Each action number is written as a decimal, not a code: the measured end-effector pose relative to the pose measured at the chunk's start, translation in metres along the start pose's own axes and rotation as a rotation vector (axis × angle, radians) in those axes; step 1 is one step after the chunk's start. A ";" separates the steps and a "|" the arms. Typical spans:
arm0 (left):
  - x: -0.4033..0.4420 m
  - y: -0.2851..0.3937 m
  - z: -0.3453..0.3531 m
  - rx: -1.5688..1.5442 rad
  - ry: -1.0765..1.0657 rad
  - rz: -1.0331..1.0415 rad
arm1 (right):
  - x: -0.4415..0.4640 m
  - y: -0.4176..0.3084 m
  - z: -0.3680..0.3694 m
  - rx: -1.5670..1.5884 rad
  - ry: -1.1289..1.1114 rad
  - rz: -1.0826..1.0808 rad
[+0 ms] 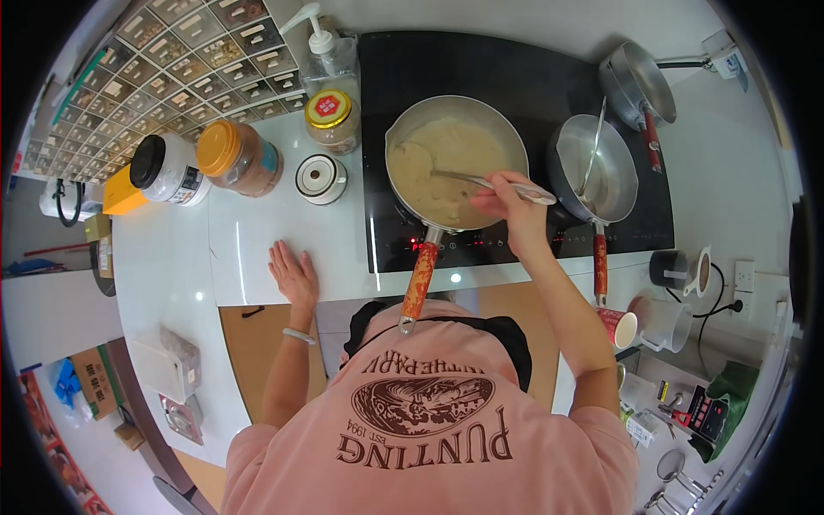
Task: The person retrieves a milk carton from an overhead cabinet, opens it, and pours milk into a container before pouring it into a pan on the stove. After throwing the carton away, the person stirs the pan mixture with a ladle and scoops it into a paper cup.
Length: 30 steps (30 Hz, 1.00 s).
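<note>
My right hand (511,202) grips the handle of a metal spoon (463,178) over a pan (525,154). The spoon's round bowl end lies in thick beige liquid (455,142) at the pan's left side. This pan sits on a black induction cooktop (481,64), its red-orange handle (419,279) pointing toward my body. My left hand (293,273) rests flat on the white counter (245,232), fingers stretched out and holding nothing, left of the cooktop.
A second pan (631,163) with a metal utensil (595,142) stands to the right, another pot (648,81) behind it. Jars, including an orange-lidded one (245,159), and a white lidded canister (321,178) stand left. A red cup (614,326) is at lower right.
</note>
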<state>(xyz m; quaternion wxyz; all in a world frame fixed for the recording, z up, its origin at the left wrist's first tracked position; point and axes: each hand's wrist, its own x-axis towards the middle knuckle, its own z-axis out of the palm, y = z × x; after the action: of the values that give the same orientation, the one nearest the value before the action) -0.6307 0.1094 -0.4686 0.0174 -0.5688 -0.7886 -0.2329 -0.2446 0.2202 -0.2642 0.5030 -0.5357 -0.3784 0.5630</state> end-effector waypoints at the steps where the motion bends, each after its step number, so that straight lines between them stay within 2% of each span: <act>1: 0.000 0.000 0.000 -0.003 0.000 -0.003 | -0.001 -0.003 -0.004 0.036 0.006 0.050; 3: 0.001 0.000 0.000 0.004 0.000 0.004 | -0.008 -0.014 -0.010 0.065 0.011 0.125; 7: 0.000 0.000 -0.001 -0.001 0.006 0.013 | -0.026 -0.028 -0.029 0.004 -0.009 0.046; 17: 0.000 -0.004 0.003 0.009 -0.001 0.012 | -0.043 -0.068 -0.040 -0.415 -0.013 -0.473; 21: 0.000 -0.004 0.003 0.006 0.000 0.012 | -0.027 -0.070 -0.040 -0.874 -0.145 -0.815; 26: -0.001 -0.003 0.002 0.005 -0.005 0.008 | 0.010 -0.028 -0.045 -1.317 -0.327 -1.189; 30: 0.000 -0.001 0.000 -0.002 0.001 0.013 | 0.010 -0.020 -0.050 -1.421 -0.386 -1.152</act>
<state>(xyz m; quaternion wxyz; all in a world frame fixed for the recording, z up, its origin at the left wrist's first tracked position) -0.6313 0.1095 -0.4691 0.0187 -0.5740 -0.7846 -0.2338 -0.1918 0.2280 -0.2544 0.1875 -0.3446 -0.9181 -0.0572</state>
